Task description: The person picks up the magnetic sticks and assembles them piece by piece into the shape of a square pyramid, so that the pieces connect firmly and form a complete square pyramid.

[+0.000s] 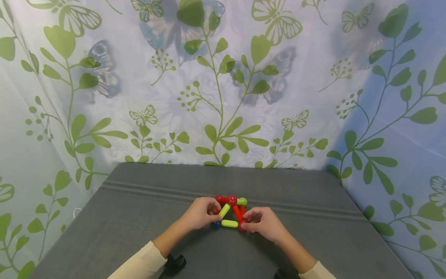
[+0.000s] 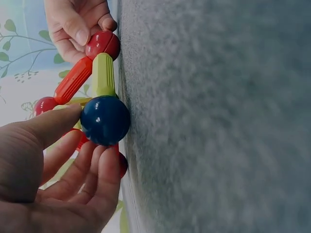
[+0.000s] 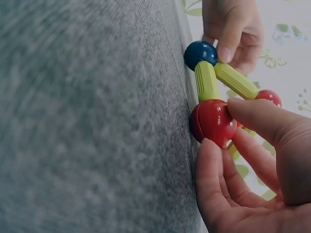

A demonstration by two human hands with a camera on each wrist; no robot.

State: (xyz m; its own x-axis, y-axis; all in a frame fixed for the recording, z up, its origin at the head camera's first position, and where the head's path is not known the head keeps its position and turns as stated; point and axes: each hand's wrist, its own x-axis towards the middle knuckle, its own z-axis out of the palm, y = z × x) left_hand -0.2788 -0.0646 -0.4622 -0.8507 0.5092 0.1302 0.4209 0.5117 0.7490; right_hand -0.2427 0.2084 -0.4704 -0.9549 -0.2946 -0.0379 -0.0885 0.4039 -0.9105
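Observation:
A small frame of magnetic rods and balls stands on the grey table, with both hands around it. My left hand [image 1: 202, 212] pinches the blue ball [image 2: 105, 120] at its near left corner, thumb on one side and fingertips on the other. At the near right corner, the thumb and fingers of my right hand [image 1: 263, 224] hold a red ball [image 3: 214, 121]. A yellow-green rod [image 1: 229, 223] joins these two balls. Another yellow-green rod [image 1: 224, 210] and a red rod [image 1: 237, 212] slant up to a red ball [image 1: 232, 200] at the top. The far side is partly hidden.
The grey table [image 1: 156, 186] has a ridged band across its far part. A leaf-and-butterfly printed curtain [image 1: 223, 97] hangs behind it and at both sides. Black objects [image 1: 175, 263] show beneath the forearms, and a white loop [image 1: 76, 212] is at the left edge.

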